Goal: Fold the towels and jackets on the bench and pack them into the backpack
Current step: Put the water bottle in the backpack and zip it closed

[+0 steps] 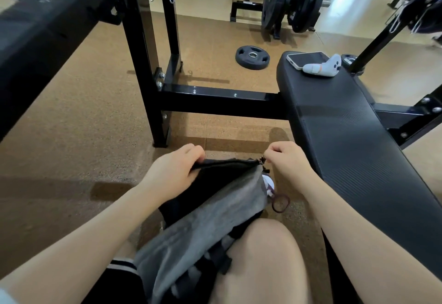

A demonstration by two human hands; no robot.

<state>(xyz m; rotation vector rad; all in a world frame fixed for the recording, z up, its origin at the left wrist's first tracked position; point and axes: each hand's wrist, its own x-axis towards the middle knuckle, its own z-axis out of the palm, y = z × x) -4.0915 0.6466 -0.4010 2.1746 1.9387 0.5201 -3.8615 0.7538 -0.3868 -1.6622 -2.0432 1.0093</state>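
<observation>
A black bench (pixel 346 136) carries a phone (pixel 305 59) beside a controller (pixel 323 67).

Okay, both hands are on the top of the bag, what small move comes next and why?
Probably draw the zipper pull along the black-and-grey backpack toward the left hand. The right hand pinches the pull at one end of the opening, while the left grips the fabric edge at the other, holding it taut.

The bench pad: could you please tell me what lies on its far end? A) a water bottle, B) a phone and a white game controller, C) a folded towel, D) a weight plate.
B: a phone and a white game controller lie side by side on the far end of the bench pad.
</observation>
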